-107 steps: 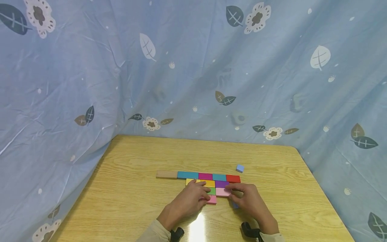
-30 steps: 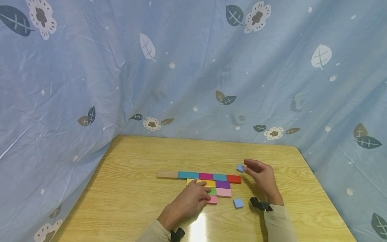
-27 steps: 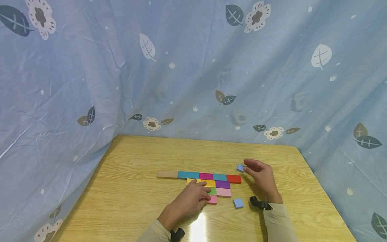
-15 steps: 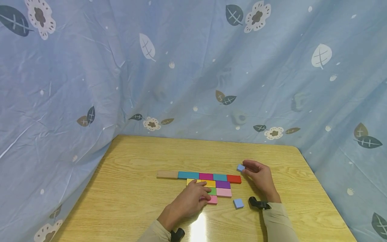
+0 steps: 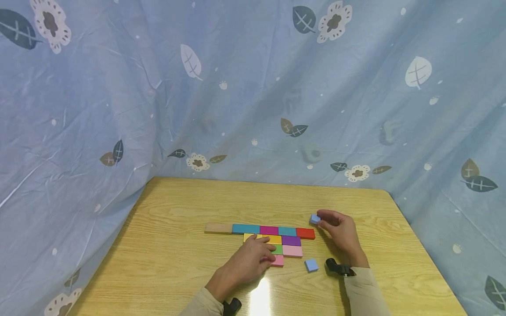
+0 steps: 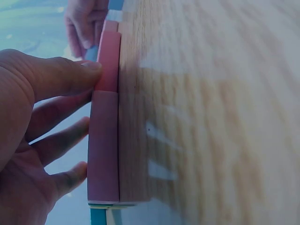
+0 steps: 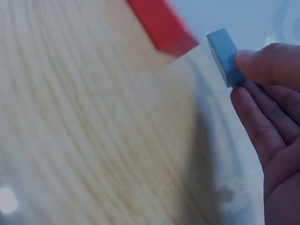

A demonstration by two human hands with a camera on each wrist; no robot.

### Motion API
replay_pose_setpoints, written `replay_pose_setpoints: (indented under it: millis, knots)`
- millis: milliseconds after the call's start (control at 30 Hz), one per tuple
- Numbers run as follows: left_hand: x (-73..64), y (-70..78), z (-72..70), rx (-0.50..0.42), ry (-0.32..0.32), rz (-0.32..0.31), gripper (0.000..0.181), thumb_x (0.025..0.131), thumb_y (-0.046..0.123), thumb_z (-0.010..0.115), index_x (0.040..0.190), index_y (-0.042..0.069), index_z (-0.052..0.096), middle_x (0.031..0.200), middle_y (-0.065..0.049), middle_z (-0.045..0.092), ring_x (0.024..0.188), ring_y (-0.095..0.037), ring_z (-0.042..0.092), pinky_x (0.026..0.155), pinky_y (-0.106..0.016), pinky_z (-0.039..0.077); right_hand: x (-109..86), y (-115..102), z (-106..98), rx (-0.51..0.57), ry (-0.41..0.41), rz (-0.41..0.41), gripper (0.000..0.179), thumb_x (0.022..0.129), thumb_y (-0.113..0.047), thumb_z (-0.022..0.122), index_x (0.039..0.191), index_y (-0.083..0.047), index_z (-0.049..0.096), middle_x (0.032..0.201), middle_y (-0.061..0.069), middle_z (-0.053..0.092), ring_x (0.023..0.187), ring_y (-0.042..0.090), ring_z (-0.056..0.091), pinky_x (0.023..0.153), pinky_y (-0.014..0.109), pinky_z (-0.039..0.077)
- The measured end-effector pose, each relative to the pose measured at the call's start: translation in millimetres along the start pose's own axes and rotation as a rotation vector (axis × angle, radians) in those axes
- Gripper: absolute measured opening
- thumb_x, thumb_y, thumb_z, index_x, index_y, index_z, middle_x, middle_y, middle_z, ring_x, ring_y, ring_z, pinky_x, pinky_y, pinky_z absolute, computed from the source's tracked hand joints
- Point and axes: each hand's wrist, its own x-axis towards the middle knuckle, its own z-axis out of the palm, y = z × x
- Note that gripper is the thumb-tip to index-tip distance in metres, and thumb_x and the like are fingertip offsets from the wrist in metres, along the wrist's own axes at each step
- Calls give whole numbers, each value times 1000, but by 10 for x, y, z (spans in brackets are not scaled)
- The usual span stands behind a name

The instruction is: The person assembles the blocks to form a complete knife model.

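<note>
My left hand rests over a flat layout of coloured blocks, its fingers spread across the tops. In the left wrist view, its thumb touches a pink block in the row nearest me. To the right, my right hand pinches a small light-blue block between thumb and fingers, just beyond the red block. A second light-blue block lies alone on the table. Beside the left fingers sit a purple block, a light pink block and an orange one; the left hand partly hides the lower rows.
The back row also has a beige block, a long teal block, a magenta block and a shorter teal block. A blue patterned cloth hangs behind and beside the wooden table.
My right hand has left the purple and light pink blocks, moved away from me and rightward, and now pinches the far light-blue block. The nearer light-blue block is uncovered. My left hand stays put.
</note>
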Motion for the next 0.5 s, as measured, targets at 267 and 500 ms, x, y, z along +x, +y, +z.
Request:
replay_pose_setpoints:
  millis: [267,500]
  knots:
    - [-2,0,-12,-6,11,19,13,99,13,81,108,18,89,129,2,81,140,-30,67,120,-69,49,-203,-291,-107,15,-40,-62,32,100,-9,81,132,-5,78,130,17,79,114,1,75,93,8,57]
    - [-21,-84,56,14,69,106,13,99,13,81,107,19,89,126,0,82,134,-32,71,111,-70,54,-376,-444,-121,33,-114,-120,30,100,-5,80,130,-4,79,127,13,81,112,4,77,91,14,62]
